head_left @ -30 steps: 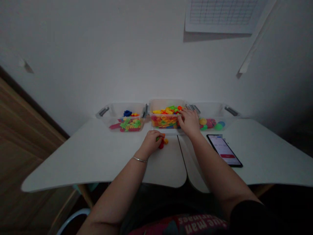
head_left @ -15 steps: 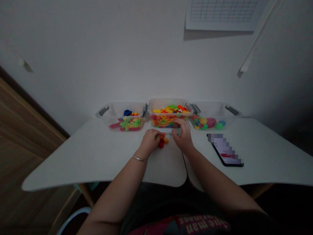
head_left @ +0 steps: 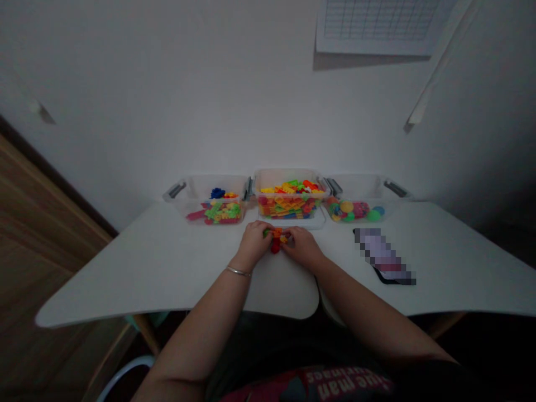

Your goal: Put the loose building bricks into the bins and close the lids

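Note:
A small cluster of plastic building pieces (head_left: 276, 244), red, orange, yellow and green, is between my hands over the near middle of the table. My left hand (head_left: 254, 244) has its fingers closed on the cluster's left side, where a bit of green shows. From the right, my right hand (head_left: 302, 246) pinches the yellow part of the same cluster. The fingertips partly cover the pieces, so how they join cannot be made out. Just beyond the hands stands a clear bin (head_left: 290, 195) heaped with colourful building pieces.
A left bin (head_left: 196, 187) holds blue, green and pink pieces; a right bin (head_left: 363, 186) holds small coloured balls. A flat white lid (head_left: 307, 224) lies before the middle bin. To the right is a phone (head_left: 389, 273). The white table (head_left: 167, 279) has a seam near its middle.
My right hand has come down and left from in front of the middle bin and closed on the cluster's right side. My left hand has stayed on the pieces.

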`<state>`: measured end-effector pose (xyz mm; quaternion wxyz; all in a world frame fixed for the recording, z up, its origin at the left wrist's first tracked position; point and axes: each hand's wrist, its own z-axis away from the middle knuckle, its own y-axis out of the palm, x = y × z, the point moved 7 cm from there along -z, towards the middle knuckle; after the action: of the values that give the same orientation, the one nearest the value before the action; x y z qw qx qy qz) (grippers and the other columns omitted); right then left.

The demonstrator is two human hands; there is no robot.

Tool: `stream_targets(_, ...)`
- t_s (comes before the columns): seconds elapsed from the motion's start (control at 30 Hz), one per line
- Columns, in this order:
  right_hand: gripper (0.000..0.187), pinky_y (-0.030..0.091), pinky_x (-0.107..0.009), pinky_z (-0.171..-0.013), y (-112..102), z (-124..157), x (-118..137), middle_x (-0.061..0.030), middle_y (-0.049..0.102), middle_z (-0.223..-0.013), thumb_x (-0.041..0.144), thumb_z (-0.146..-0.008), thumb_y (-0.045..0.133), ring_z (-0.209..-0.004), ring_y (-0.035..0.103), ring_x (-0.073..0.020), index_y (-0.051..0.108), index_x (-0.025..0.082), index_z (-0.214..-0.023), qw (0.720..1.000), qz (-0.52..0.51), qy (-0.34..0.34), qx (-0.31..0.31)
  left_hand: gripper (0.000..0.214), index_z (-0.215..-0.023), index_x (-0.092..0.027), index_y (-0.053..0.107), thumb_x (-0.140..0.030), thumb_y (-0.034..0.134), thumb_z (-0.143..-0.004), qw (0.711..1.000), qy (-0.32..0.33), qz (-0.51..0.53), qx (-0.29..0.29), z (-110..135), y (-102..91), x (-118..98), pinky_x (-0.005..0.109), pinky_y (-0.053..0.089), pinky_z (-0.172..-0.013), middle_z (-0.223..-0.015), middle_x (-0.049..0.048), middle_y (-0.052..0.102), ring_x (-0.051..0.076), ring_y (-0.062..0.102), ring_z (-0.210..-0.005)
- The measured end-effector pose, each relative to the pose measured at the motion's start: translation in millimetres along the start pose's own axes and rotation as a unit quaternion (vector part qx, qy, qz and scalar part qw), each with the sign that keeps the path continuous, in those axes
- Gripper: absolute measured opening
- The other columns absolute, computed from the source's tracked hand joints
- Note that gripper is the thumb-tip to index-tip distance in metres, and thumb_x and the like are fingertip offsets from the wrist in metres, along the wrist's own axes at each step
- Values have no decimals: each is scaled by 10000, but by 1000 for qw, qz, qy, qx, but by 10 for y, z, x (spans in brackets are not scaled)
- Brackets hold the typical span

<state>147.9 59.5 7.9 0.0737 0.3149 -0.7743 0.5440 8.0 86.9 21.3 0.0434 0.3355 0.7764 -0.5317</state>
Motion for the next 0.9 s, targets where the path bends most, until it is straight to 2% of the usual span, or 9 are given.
stream_targets(0.17,183,457,-393,-910,35,-10,-41,-83,693,-1000,206,-792,621,-958,602,-230,657,188,-971,1000,-10,-4,-7,210,-916,-182,713,-134,552,-790,1000,-2,0,-4,-7,-2,6,373,465,-953,-958,69,704,213,614,-960)
stream_targets(0.3,230,465,-398,-914,-47,-28,-87,-84,687,-992,152,-767,580,-953,594,-228,643,193,-985,997,-52,1,-59,216,-927,-172,717,-136,550,-796,1000,2,6,-9,-13,-2,11,377,466,-954,-963,79,707,218,617,-959)
stream_targets(0.47,232,500,-355,-809,-456,-22,-125,-78,651,-925,233,-788,551,-816,587,-201,577,194,-1015,970,-117,15,-214,229,-940,-159,722,-117,553,-790,1000,3,14,-14,-15,-5,2,387,465,-963,-982,87,712,225,621,-968)
stream_targets(0.6,144,493,-340,-785,-857,-79,-157,-81,642,-943,271,-831,517,-819,574,-196,562,206,-952,946,-92,6,-310,229,-925,-167,725,-105,557,-783,1000,5,16,-16,-17,-22,-21,396,471,-957,-968,85,716,227,628,-960)
stream_targets(0.7,94,472,-370,-846,-1108,-205,-228,-88,649,-987,275,-842,529,-921,573,-221,564,206,-895,935,-51,5,-351,223,-902,-168,727,-96,558,-776,1000,8,16,-23,-26,-51,-38,411,466,-958,-958,86,717,238,627,-971)
stream_targets(0.77,89,450,-391,-884,-1202,-308,-283,-95,657,-998,273,-847,529,-956,570,-234,571,203,-883,932,-34,9,-360,223,-898,-161,727,-91,555,-776,1000,8,18,-23,-34,-61,-42,417,461,-960,-959,89,717,241,625,-972)
stream_targets(0.9,145,405,-421,-941,-1181,-431,-340,-103,667,-1017,275,-859,512,-1004,552,-250,604,193,-935,936,-2,36,-351,223,-908,-144,728,-94,550,-783,1000,4,21,-16,-45,-61,-35,417,453,-966,-966,94,715,241,619,-973)
